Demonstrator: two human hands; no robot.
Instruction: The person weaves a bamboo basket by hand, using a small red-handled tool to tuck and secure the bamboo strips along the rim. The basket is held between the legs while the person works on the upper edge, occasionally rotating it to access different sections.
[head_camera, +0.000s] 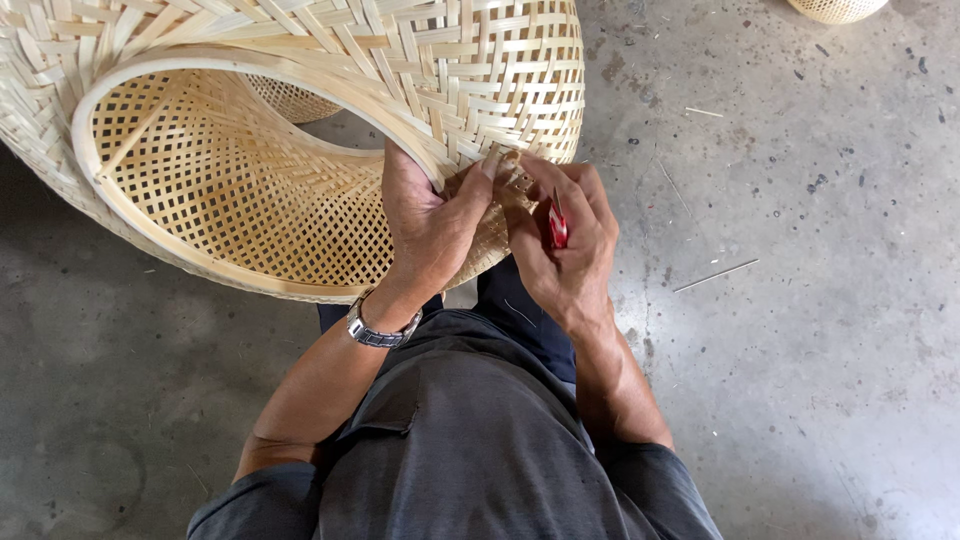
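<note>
A large pale woven bamboo basket lies tilted on its side before me, its open mouth toward the left. My left hand, a metal watch on its wrist, grips the basket's rim with the thumb pressed on the weave. My right hand rests against the same spot on the woven wall and holds a small red-handled tool in its closed fingers. Only the tool's red part shows; its tip is hidden by the fingers.
Grey concrete floor lies all around, with thin bamboo slivers scattered to the right. Part of another woven basket shows at the top right corner. My knees and dark shirt fill the lower middle.
</note>
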